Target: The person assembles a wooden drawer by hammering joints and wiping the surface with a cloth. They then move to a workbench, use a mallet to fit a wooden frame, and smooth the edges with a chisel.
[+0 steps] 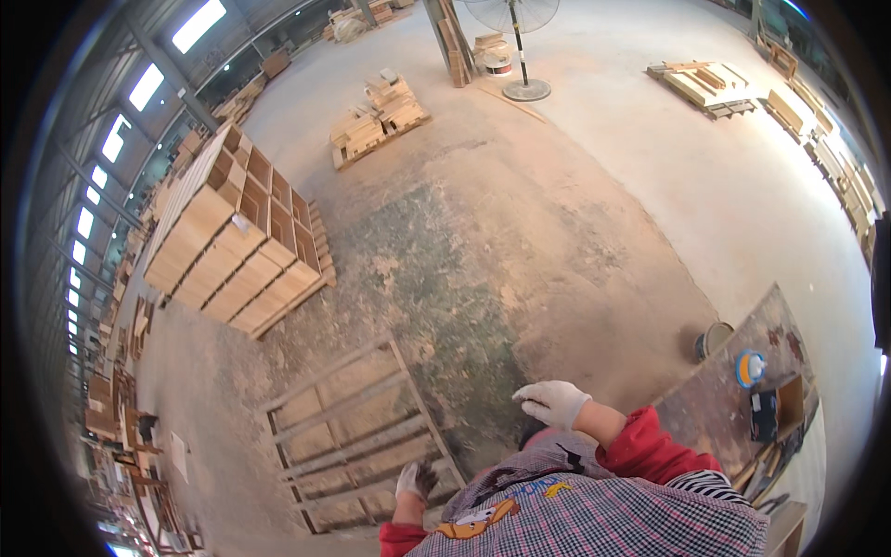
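Observation:
My left hand (416, 481), in a white glove with dark fingers, hangs low beside a slatted wooden pallet (353, 450) on the floor. Its fingers look loosely extended, with nothing visible in them. My right hand (554, 404), in a white glove, is held out in front of my body with its fingers stretched to the left. It appears to hold nothing, though its palm is hidden. On the right, a worn workbench (696, 404) carries a blue-and-orange round item (750, 369) and an open dark box (780, 408).
A tall stack of wooden drawer-like units (232, 260) stands on a pallet at left. Farther off are a pallet of wood pieces (379, 123), a standing fan (525, 89) and stacked boards (710, 85). A bucket (713, 342) sits by the bench's far side.

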`<state>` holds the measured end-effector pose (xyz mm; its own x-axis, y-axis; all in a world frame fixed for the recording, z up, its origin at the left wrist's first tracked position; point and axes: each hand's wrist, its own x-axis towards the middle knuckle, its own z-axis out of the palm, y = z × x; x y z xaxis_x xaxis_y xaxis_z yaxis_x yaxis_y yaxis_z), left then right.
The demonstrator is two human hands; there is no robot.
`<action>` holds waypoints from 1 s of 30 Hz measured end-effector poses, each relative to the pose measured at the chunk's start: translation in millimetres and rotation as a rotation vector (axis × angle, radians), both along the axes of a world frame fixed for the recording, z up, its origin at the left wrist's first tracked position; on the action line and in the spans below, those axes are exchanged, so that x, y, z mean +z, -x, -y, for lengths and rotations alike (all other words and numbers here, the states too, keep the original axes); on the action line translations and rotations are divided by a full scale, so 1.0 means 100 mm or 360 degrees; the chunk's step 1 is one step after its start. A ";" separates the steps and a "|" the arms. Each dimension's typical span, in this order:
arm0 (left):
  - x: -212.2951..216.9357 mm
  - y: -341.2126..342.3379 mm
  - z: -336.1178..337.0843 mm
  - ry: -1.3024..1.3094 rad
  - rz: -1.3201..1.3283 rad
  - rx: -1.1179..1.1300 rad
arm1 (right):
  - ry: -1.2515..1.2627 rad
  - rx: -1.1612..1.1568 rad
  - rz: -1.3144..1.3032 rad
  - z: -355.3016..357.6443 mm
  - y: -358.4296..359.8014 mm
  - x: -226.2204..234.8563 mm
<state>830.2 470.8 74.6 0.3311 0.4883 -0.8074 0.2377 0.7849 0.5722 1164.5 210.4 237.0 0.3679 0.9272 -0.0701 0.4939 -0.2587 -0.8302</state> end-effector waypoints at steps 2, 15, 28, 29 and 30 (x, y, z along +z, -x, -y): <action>-0.03 -0.16 -0.34 0.0041 -0.0243 0.0041 | 0.0001 0.0003 0.0091 -0.47 -0.52 0.15; -0.65 -3.70 -3.10 0.0097 -0.0874 -0.0840 | 0.0925 -0.0560 -0.0341 -1.20 -3.08 -0.40; -0.14 -11.12 -3.82 -0.0464 0.0201 -0.1409 | 0.0884 -0.1204 -0.0730 -1.08 -5.40 -0.66; -0.04 -11.43 -3.26 -0.0527 0.0090 -0.1745 | 0.0876 -0.1313 -0.0716 -0.93 -5.60 -0.75; -0.13 -11.51 -3.02 -0.0423 0.0287 -0.1751 | 0.0879 -0.1383 -0.0725 -0.82 -5.93 -0.76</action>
<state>1981.5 773.0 61.9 0.7850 0.0106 -0.6195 0.6182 0.0521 0.7843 1757.2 292.2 160.8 0.7090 0.1689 -0.6846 -0.3531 -0.7553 -0.5521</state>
